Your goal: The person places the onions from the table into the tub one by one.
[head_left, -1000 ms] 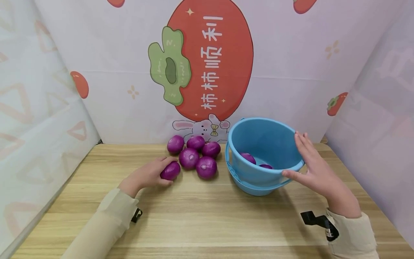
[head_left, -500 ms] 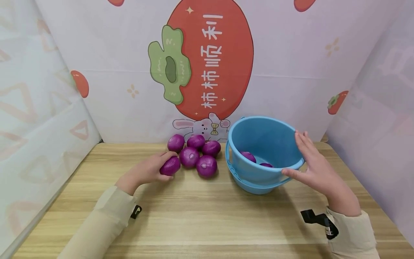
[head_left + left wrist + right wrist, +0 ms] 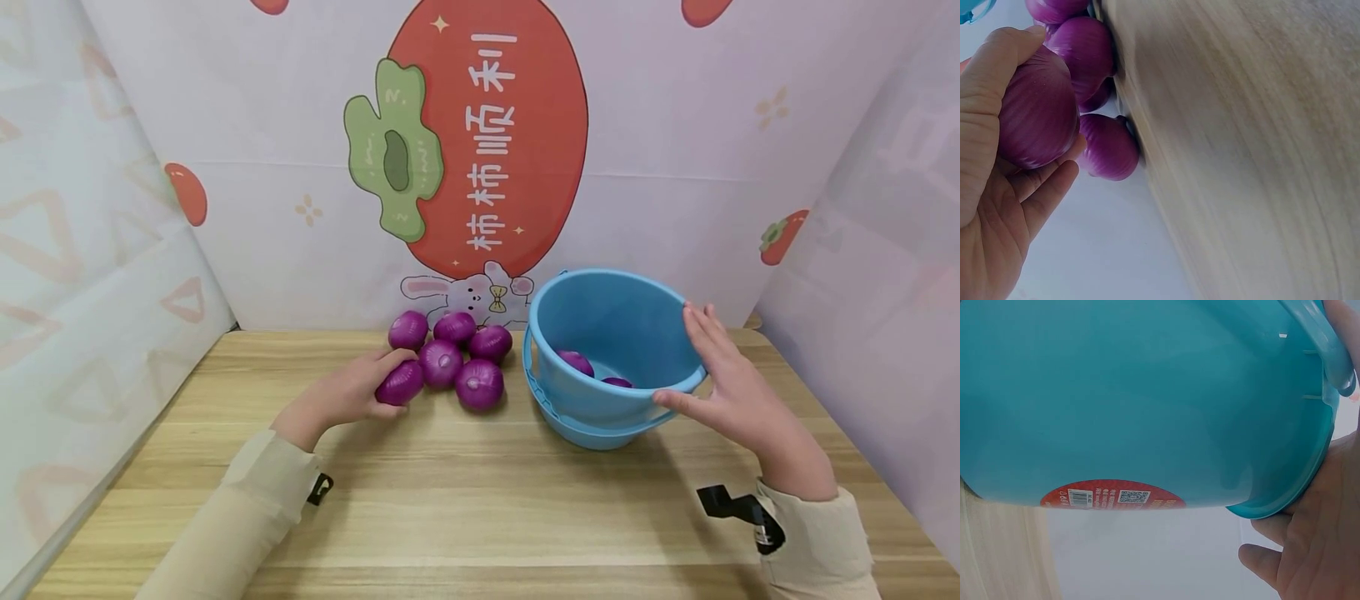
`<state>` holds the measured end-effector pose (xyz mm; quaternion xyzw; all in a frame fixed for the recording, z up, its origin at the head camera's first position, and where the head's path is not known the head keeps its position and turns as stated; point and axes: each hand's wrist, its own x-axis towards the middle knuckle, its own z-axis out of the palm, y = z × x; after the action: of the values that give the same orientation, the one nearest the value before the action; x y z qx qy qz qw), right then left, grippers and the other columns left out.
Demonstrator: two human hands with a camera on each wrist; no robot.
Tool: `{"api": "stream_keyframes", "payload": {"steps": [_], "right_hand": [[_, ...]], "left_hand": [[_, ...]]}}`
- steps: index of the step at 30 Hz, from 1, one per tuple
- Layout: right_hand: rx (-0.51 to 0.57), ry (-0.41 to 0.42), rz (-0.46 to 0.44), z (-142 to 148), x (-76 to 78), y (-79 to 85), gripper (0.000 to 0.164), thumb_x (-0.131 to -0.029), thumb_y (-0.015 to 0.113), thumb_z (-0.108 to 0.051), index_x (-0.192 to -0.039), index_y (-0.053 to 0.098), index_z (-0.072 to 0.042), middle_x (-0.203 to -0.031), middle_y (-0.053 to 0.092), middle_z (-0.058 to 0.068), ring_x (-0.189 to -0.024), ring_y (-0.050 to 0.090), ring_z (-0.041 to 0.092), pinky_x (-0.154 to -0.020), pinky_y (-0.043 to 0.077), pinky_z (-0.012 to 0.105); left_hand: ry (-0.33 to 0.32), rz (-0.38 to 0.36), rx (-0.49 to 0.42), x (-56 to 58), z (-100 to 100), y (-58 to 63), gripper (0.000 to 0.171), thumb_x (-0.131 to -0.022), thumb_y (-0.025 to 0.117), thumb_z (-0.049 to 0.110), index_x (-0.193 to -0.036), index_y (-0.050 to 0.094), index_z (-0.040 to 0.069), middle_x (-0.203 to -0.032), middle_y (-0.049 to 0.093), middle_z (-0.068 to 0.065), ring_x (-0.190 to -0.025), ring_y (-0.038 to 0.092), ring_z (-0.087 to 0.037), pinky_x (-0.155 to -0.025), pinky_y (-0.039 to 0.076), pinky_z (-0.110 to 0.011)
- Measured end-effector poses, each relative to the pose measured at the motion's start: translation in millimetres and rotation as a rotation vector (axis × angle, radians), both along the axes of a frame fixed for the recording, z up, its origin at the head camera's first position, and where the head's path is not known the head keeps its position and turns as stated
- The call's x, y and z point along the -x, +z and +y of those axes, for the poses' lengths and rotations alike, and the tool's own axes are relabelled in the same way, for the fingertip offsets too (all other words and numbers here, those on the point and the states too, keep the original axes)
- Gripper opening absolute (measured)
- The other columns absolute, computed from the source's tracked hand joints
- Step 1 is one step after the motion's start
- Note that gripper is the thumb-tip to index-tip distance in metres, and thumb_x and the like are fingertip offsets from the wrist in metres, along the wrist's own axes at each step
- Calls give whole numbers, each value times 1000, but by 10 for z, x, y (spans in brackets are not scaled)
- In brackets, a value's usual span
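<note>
In the head view my left hand holds a purple onion low at the tabletop, thumb on the near side and fingers over the far side. The left wrist view shows this onion between thumb and fingers. Against it lies another onion, one of several in a cluster by the back wall. My right hand rests on the rim of a light blue bucket, its fingers and thumb spread and fairly straight. Inside the bucket, two onions show in part; the rest of its floor is partly hidden.
The wooden table meets a printed cloth wall behind the onions. Cloth also hangs at both sides. The bucket's handle hangs down along its near side. A red label marks the bucket's wall.
My left hand has shifted the held onion slightly right and away, up against the neighbouring onion. The right hand and the bucket have stayed in place.
</note>
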<state>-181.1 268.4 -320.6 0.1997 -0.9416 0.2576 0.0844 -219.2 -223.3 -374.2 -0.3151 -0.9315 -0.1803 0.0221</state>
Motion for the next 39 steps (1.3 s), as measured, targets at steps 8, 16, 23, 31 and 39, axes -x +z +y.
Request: {"api": "stream_keyframes", "payload": {"steps": [8, 16, 23, 31, 39], "right_hand": [[-9, -5, -5, -7, -6, 10, 111, -82, 78, -43, -160, 6, -9, -167, 5, 16, -155, -9, 36, -94, 24, 85], [-12, -6, 0, -7, -8, 7, 111, -82, 77, -43, -160, 6, -9, -167, 5, 16, -155, -8, 36, -92, 25, 85], [-6, 2, 1, 1, -2, -1, 111, -82, 78, -42, -160, 6, -9, -167, 4, 16, -155, -9, 36, -93, 25, 85], [8, 9, 10, 5, -11, -6, 110, -82, 78, -40, -160, 7, -8, -167, 6, 16, -155, -8, 35, -95, 24, 85], [6, 5, 3, 7, -5, -16, 110, -83, 77, -41, -160, 6, -9, -168, 4, 15, -155, -9, 35, -92, 24, 85]], "left_hand": [[-5, 6, -5, -48, 71, 91, 67, -77, 84, 25, -134, 51, 13, -121, 61, -15, -108, 62, -28, -94, 53, -48], [4, 6, -1, -64, 107, 125, 67, -77, 83, 25, -134, 51, 13, -120, 61, -13, -107, 62, -26, -92, 54, -46], [-2, 12, -8, -79, 150, 167, 67, -78, 82, 25, -135, 51, 13, -118, 61, -11, -107, 61, -24, -92, 55, -44], [-6, 2, -20, -82, 160, 182, 68, -78, 82, 25, -136, 50, 11, -121, 59, -12, -109, 60, -26, -93, 55, -45], [-13, 33, -33, -105, 147, 206, 68, -78, 83, 25, -136, 51, 10, -121, 60, -12, -109, 61, -26, -93, 55, -46]]}}
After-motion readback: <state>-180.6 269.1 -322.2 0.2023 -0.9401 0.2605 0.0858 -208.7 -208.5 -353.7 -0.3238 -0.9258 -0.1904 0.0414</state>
